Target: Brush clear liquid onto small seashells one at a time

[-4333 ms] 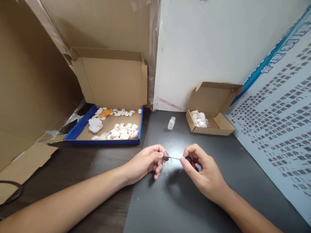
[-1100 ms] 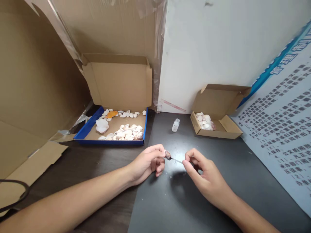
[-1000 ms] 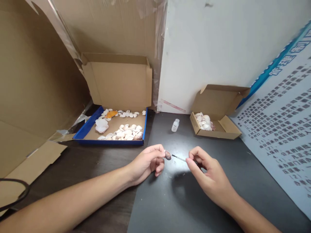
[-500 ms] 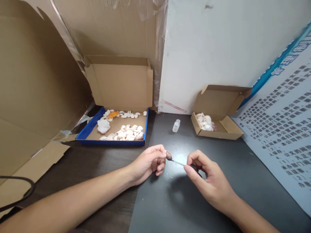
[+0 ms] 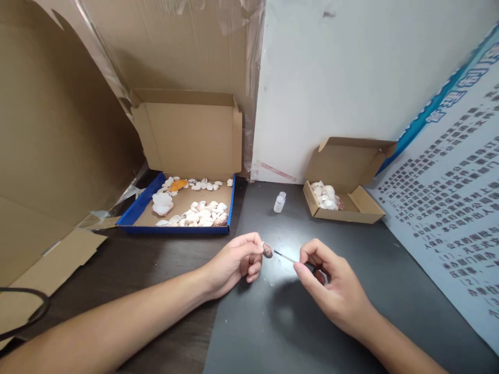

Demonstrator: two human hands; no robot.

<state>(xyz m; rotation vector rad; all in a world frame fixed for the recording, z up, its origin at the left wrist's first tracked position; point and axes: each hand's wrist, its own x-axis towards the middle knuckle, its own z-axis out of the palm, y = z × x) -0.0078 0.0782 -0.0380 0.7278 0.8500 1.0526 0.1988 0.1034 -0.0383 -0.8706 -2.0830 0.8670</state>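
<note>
The mottled-brown oval shell (image 5: 267, 250) is resting pinched in your left hand (image 5: 238, 259), your right hand (image 5: 330, 278) gripping a black-tipped brush (image 5: 286, 257)

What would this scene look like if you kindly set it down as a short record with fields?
Left grip: holds dark shell
Right grip: holds thin brush
Brush tip: pointing toward the dark shell, apart from it
Glass bottle: on grey surface, beyond the hands
Blue-sided box: lid open; white shells and orange shell inside
Small cardboard box: lid open; pale shells inside
</note>
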